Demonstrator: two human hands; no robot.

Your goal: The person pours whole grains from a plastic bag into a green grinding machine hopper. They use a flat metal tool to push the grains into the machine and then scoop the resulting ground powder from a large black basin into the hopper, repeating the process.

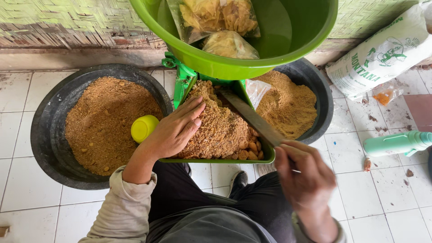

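the right hand (306, 175), nearest the camera, is closed around the handle end of a flat blade (254, 119) that angles up into the green tray (216, 160). the left hand (177, 128) lies open and flat on the ground brown meal (218, 123) heaped in the tray, gripping nothing. at the tray's near edge a small cluster of whole nuts (249, 150) remains uncrushed; most of the tray's load already appears ground, so the work looks well advanced.

left of the tray: one black basin (47, 135) holding meal and one yellow cup (144, 128). right of the tray: a second black basin (321, 96), also holding meal. beyond the tray: one green bowl (234, 67) holding two clear bags. far right of the tray: one white sack (382, 54) and one pale green bottle (398, 143) on the tiled floor.
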